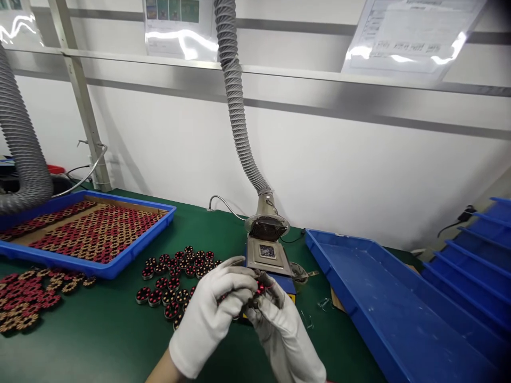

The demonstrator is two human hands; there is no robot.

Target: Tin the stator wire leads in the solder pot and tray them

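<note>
My left hand [213,311] and my right hand [285,330], both in white gloves with greyed fingertips, meet at the lower middle of the head view. Between their closed fingertips is a small wound motor stator [261,289] with red windings; the fingers cover most of it. Just beyond the hands stands a metal-topped heating unit with a square silvery opening [267,252], which looks like a solder pot. Left of my left hand, several round stators in dark metal rims [162,283] sit in a loose group on the green bench.
A blue tray [115,270] at left holds rows of red and copper wound cores; more cores [27,298] lie before it. An exhaust hose [235,101] ends in a hood above the unit. Right are a large blue tray [383,298], stacked blue trays [475,266] and wire scraps [307,319].
</note>
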